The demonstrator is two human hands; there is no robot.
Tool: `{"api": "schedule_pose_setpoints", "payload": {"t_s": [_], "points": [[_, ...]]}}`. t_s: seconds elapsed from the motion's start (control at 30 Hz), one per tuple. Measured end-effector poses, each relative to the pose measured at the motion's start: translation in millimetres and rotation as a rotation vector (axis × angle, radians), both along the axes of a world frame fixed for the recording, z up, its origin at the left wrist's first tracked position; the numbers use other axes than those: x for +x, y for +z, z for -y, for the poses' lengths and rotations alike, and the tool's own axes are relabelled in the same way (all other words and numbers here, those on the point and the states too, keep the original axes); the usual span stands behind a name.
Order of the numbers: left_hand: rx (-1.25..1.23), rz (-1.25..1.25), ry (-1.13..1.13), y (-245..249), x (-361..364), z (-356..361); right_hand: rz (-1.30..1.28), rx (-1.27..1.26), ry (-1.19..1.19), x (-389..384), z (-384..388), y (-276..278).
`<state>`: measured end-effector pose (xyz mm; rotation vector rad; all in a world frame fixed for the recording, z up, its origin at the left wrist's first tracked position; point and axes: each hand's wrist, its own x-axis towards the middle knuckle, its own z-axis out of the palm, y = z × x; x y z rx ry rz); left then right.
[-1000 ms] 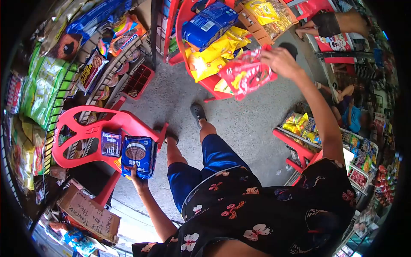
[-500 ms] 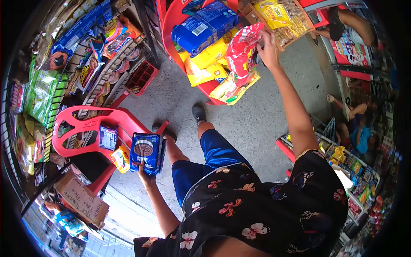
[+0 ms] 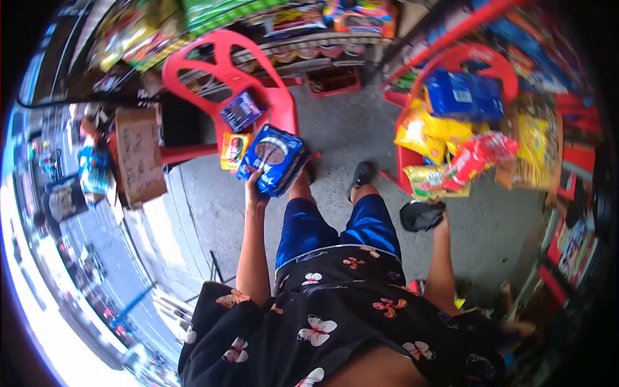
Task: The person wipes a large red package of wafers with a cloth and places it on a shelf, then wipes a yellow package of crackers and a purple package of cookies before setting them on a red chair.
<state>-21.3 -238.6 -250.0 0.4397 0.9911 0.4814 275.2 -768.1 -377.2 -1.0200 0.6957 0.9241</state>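
My left hand (image 3: 256, 187) is closed on the near edge of a blue snack pack (image 3: 272, 155) with a dark round cookie pictured on it. Beneath and beside that pack is a red chair (image 3: 281, 106), which bears a purple-blue pack (image 3: 242, 111) and a yellow-red pack (image 3: 233, 151). My right hand (image 3: 440, 217) grips a black item (image 3: 420, 216), perhaps a pouch. Just beyond it, a second red chair (image 3: 505, 68) holds a large blue pack (image 3: 463, 95), yellow bags (image 3: 433, 132) and a red bag (image 3: 480, 157).
Snack shelves (image 3: 303, 45) run along the far side. A red crate (image 3: 333, 82) lies on the floor between the chairs. At the left stands a cardboard box (image 3: 138, 157) with handwriting; a box of yellow packs (image 3: 532, 148) is at the right.
The view has turned toward the left. My right hand has left the red bag and come back nearer my body, now with the black item. My left hand still holds the blue pack.
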Motion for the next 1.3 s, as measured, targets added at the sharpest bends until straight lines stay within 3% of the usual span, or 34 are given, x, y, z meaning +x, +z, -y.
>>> {"api": "schedule_pose_setpoints", "payload": {"t_s": [0.07,0.1,0.17,0.2,0.23,0.33,0.4,0.47,0.53,0.57,0.6,0.67,0.73,0.77,0.8,0.87,0.9,0.97,1.0,1.03,1.07,1.1,1.13,1.2,1.3], "points": [[0.100,0.023,-0.027,-24,-7,-19,-0.128,-0.108,0.120,-16,-81,41],[0.100,0.031,-0.022,-27,-2,-27,0.002,-0.119,0.255,-30,-108,38],[0.018,0.096,0.031,-41,7,-41,-0.215,0.271,0.373,-33,-157,41],[-0.038,0.156,0.062,-48,14,-47,-0.567,0.664,0.345,-26,-185,52],[-0.083,0.178,0.115,-61,20,-54,-0.679,0.946,0.306,-30,-219,55],[-0.208,0.284,0.245,-106,27,-73,-0.323,0.734,0.129,-69,-298,119],[-0.272,0.275,0.320,-133,31,-83,-0.227,0.577,0.147,-101,-346,142],[-0.260,0.029,0.332,-189,19,-94,-0.271,0.499,0.213,-138,-367,126],[-0.364,-0.580,0.092,-127,17,-117,-0.048,0.339,0.426,-170,-369,75],[0.072,-0.558,-0.184,-180,-19,-113,0.027,0.285,0.501,-177,-376,63],[0.475,-0.629,-0.145,-179,-27,-111,-0.159,0.507,0.425,-175,-395,69],[0.254,-0.832,-0.640,-162,-60,-146,-0.344,0.726,0.344,-160,-443,90],[0.632,-1.094,-0.677,-122,-57,-178,-0.493,0.751,0.119,-140,-491,121],[0.788,-1.102,-0.597,-115,-55,-196,-0.272,0.723,0.125,-139,-500,108],[0.969,-1.191,-0.612,-106,-48,-216,-0.264,0.729,0.128,-142,-509,104],[1.131,-1.193,-0.658,-107,-35,-260,0.457,0.131,0.898,-155,-523,99],[1.280,-1.138,-0.712,-116,-29,-283,0.753,-0.038,1.101,-161,-524,90],[1.377,-1.079,-0.751,-142,-8,-321,1.215,-0.130,1.265,-179,-521,72],[1.462,-1.032,-0.791,-155,2,-336,1.305,-0.146,1.265,-187,-521,63],[1.467,-1.022,-0.791,-163,13,-348,1.259,-0.127,1.196,-190,-524,65],[1.352,-1.005,-0.998,-171,24,-358,1.057,-0.025,1.047,-192,-528,66],[1.221,-0.980,-1.201,-176,35,-364,0.749,0.155,0.798,-192,-533,70],[1.214,-0.969,-1.210,-176,47,-372,0.456,0.361,0.525,-189,-539,77],[1.052,-1.071,-1.489,-169,64,-379,0.096,0.628,0.135,-175,-551,94],[1.228,-1.243,-1.411,-168,67,-370,-0.090,0.701,0.010,-148,-540,96]]}}
